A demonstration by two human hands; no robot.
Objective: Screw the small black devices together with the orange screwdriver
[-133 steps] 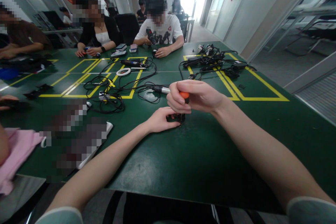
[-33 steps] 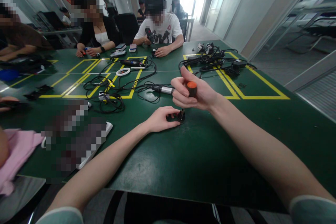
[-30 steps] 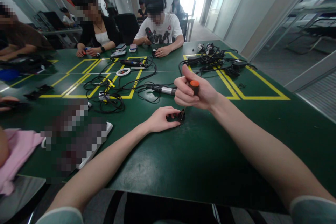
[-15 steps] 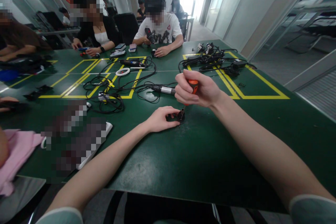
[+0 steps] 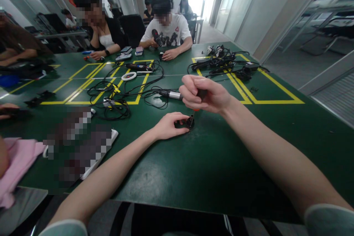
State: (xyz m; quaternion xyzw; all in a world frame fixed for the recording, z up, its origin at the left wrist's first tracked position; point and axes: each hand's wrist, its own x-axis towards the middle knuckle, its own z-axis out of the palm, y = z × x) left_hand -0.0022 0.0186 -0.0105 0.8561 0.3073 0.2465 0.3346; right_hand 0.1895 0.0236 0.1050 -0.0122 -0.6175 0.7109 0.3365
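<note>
On the green tabletop (image 5: 143,177), my left hand (image 5: 168,125) pinches a small round black part (image 5: 190,122) between thumb and fingers, holding it against the surface. What exactly the part is I cannot make out. Above it, my right hand (image 5: 206,94) is wrapped round the handle of a screwdriver (image 5: 196,110). Most of the handle is covered by my fingers; a bit of orange shows below them. Its shaft runs down to the black part, where the tip is hidden. Just left of my right hand lies a silver and black cylindrical tool (image 5: 174,95) with a cable.
Black cables (image 5: 121,110) and a white ring (image 5: 129,76) lie to the left among yellow tape lines. A heap of black cabled devices (image 5: 221,61) lies back right. Two blurred devices rest near my left arm. Across the table, a person holds a power drill (image 5: 156,38).
My right hand has turned the screwdriver, and its dark handle end now faces me. My left hand stays put with the black part. Across the table, one person has raised a hand to their face.
</note>
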